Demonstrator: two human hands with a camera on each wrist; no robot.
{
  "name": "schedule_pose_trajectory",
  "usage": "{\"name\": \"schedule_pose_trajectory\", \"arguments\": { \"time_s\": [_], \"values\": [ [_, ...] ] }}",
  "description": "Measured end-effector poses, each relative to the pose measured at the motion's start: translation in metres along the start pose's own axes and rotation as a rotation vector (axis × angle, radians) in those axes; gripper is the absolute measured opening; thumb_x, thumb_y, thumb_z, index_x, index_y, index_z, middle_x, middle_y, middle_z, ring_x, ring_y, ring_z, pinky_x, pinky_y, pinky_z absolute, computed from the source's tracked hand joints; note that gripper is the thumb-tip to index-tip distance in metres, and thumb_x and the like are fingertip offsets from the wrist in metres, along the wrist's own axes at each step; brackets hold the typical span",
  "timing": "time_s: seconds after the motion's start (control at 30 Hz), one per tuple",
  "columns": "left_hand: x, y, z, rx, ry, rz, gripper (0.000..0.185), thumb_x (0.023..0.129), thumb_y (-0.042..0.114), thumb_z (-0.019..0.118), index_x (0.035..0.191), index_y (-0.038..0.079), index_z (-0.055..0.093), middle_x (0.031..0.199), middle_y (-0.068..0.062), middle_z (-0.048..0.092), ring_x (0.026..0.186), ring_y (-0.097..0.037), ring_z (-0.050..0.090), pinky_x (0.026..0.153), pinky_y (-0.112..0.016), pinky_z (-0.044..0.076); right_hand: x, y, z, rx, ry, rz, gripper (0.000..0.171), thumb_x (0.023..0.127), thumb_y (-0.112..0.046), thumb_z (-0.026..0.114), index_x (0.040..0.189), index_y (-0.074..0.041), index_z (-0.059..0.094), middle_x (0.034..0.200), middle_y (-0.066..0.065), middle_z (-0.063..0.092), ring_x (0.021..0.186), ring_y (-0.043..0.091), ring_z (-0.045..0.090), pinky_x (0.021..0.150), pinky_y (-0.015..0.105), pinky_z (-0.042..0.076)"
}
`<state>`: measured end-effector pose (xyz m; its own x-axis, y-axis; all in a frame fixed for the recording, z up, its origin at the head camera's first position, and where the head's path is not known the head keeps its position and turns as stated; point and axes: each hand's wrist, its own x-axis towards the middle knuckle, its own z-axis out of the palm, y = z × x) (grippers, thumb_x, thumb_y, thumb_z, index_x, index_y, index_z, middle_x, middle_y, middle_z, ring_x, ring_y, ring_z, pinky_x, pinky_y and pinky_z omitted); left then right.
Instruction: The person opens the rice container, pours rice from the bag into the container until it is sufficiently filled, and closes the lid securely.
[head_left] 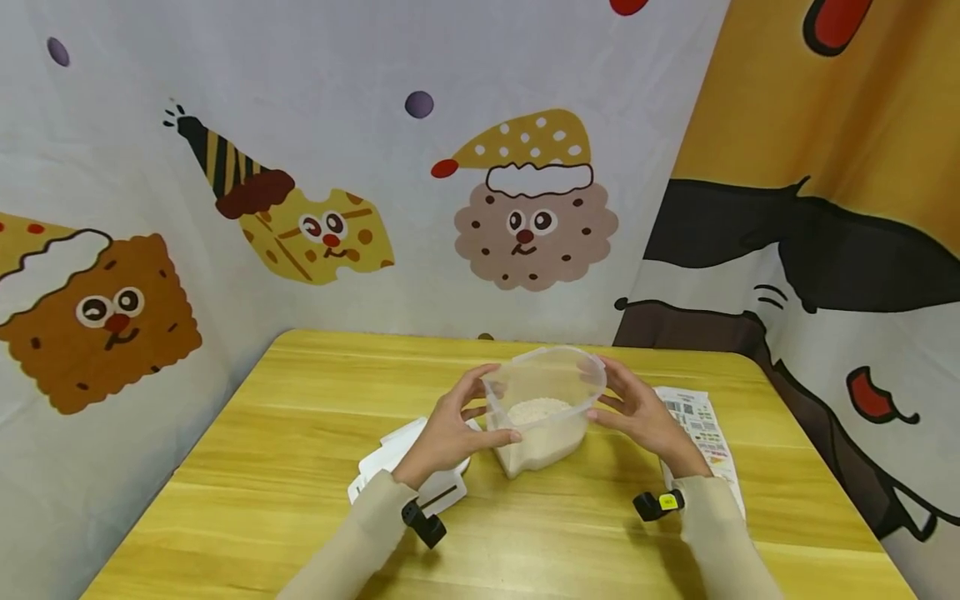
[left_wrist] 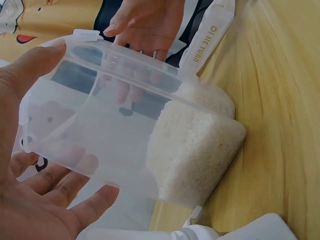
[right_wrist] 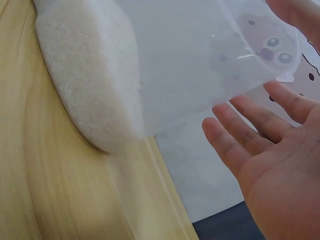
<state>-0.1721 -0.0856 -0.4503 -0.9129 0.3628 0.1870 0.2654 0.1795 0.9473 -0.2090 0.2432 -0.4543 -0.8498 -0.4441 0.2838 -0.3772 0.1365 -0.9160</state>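
Observation:
A translucent plastic container [head_left: 551, 429] stands on the table, its top uncovered. White rice [left_wrist: 192, 145] fills its lower part, heaped unevenly against the walls in the left wrist view. My left hand [head_left: 450, 429] holds the container's left side, thumb at the rim and fingers spread along the wall. From the right, my right hand [head_left: 633, 408] holds the opposite side near the rim; in the right wrist view its fingers [right_wrist: 250, 127] lie along the wall and the thumb is at the upper edge.
White plastic pieces [head_left: 405, 454] lie on the table [head_left: 300, 433], left of the container and partly behind my left forearm. A white printed bag [head_left: 701, 425] lies flat by my right wrist. Behind the table hangs a cartoon-print curtain [head_left: 420, 192].

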Motion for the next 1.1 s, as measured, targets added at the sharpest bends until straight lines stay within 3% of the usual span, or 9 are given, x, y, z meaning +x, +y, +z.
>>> {"name": "schedule_pose_trajectory", "arguments": {
  "time_s": [0.27, 0.43, 0.73, 0.93, 1.1],
  "values": [
    [0.004, 0.004, -0.005, 0.038, -0.029, 0.0, 0.093, 0.078, 0.033, 0.091, 0.155, 0.037, 0.038, 0.141, -0.007, 0.058, 0.132, -0.028, 0.056, 0.113, -0.051, 0.046, 0.004, 0.003, 0.003, 0.051, 0.006, -0.005, 0.078, 0.091, 0.0, 0.074, 0.158, -0.001, 0.032, 0.156, 0.029, 0.038, 0.143, 0.009, 0.047, 0.108, 0.02, 0.048],
    [0.006, 0.009, -0.012, 0.113, -0.053, 0.015, 0.095, 0.078, 0.034, 0.091, 0.156, 0.034, 0.037, 0.141, -0.006, 0.058, 0.134, -0.026, 0.056, 0.111, -0.049, 0.049, 0.006, 0.003, 0.002, 0.057, 0.009, 0.007, 0.078, 0.091, -0.001, 0.074, 0.158, -0.004, 0.033, 0.156, 0.03, 0.039, 0.143, 0.012, 0.048, 0.108, 0.02, 0.048],
    [0.004, 0.017, -0.037, 0.313, -0.12, 0.052, 0.092, 0.083, 0.035, 0.087, 0.159, 0.024, 0.037, 0.15, -0.004, 0.052, 0.141, -0.029, 0.049, 0.113, -0.056, 0.043, 0.005, 0.003, 0.0, 0.062, 0.015, 0.015, 0.08, 0.091, 0.0, 0.074, 0.159, -0.004, 0.032, 0.156, 0.03, 0.04, 0.142, 0.013, 0.05, 0.108, 0.021, 0.048],
    [-0.006, 0.021, -0.055, 0.482, -0.144, 0.015, 0.079, 0.087, 0.038, 0.082, 0.155, 0.023, 0.044, 0.154, 0.0, 0.051, 0.142, -0.028, 0.048, 0.114, -0.055, 0.042, 0.005, 0.005, 0.0, 0.067, 0.011, 0.011, 0.079, 0.091, 0.0, 0.074, 0.158, -0.004, 0.033, 0.156, 0.029, 0.041, 0.144, 0.02, 0.048, 0.111, 0.028, 0.048],
    [-0.021, 0.023, -0.066, 0.639, -0.167, -0.026, 0.075, 0.088, 0.04, 0.081, 0.153, 0.019, 0.047, 0.152, -0.004, 0.053, 0.14, -0.031, 0.051, 0.111, -0.054, 0.045, 0.005, 0.004, 0.003, 0.083, 0.015, 0.022, 0.079, 0.09, 0.0, 0.075, 0.158, -0.003, 0.033, 0.155, 0.031, 0.04, 0.144, 0.024, 0.048, 0.11, 0.029, 0.049]
  ]
}}
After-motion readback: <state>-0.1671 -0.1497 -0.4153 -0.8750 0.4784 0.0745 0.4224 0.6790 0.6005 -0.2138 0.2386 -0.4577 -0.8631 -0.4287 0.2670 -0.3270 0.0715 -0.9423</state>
